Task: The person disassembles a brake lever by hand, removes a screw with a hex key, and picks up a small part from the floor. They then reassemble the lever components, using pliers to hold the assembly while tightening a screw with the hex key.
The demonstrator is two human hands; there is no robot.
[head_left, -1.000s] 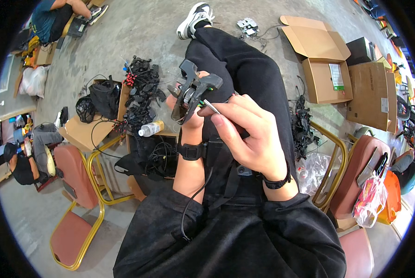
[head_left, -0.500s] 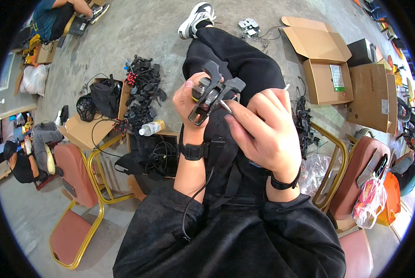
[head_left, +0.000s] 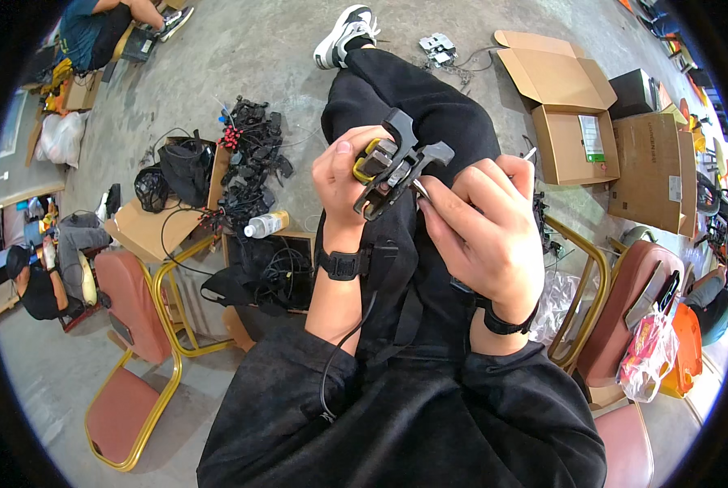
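Over my lap, my left hand (head_left: 344, 175) is closed around a black clamp-like part (head_left: 396, 175) with two curved jaws and a yellow piece on its near-palm side. My right hand (head_left: 490, 228) pinches a thin tool with a silver tip (head_left: 419, 189) between thumb and forefinger. That tip is at the right side of the clamp-like part; whether it touches is too small to tell. A pale end, seemingly of the same tool, sticks out past the right hand's curled fingers. Most of the tool is hidden in the hand. Black straps circle both wrists.
A heap of black parts and cables (head_left: 250, 154) lies on the floor at left, beside a plastic bottle (head_left: 266, 224). Pinkish chairs (head_left: 128, 309) stand at both sides. An open cardboard box (head_left: 571, 130) lies at far right. Another person (head_left: 95, 32) sits at far left.
Both hands have shifted slightly right with the clamp-like part and the thin tool. The clamp-like part has turned a little, showing more of its yellow piece.
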